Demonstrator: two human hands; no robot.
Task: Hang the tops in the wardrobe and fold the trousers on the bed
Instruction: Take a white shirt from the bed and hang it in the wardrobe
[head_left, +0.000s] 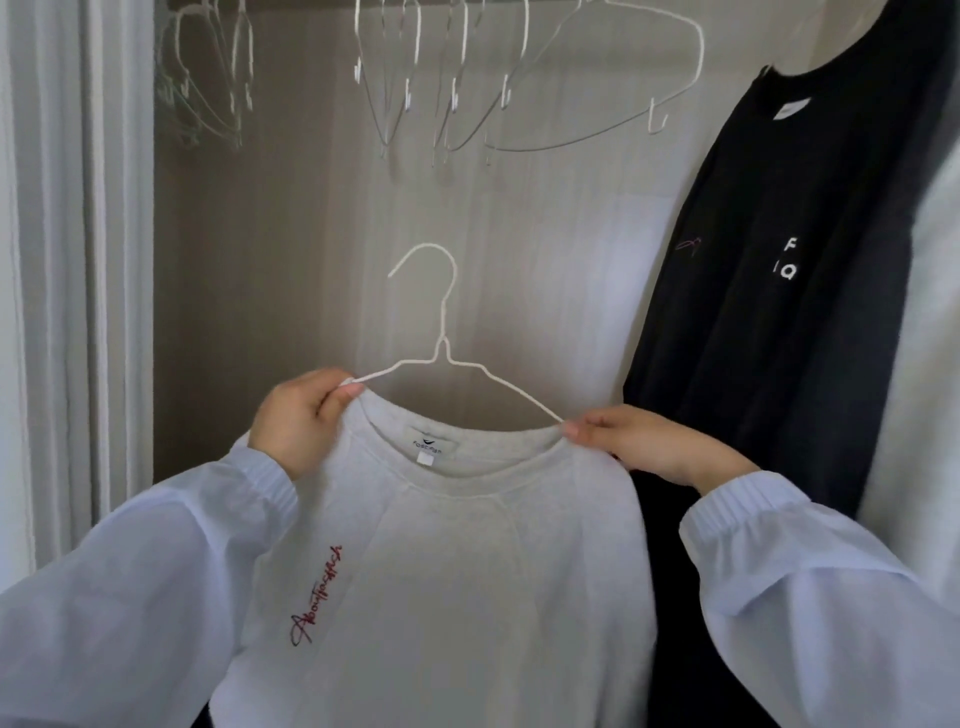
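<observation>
1. The left hand (298, 421) pinches the white top (441, 561) at the left side of its collar, where the wire hanger (441, 358) enters; the right hand (660, 447) pinches the collar's right side the same way.
2. The top is held up in front of the open wardrobe, below the empty hangers (467, 93) on the rail, left of a hung black top (779, 286).
3. Hanging step in hand: probably seat the shoulders, then lift the hook to the rail.
4. The rail is barely in view at the top edge; the hanger's ends are hidden inside the top, and bed and trousers are out of view.
</observation>
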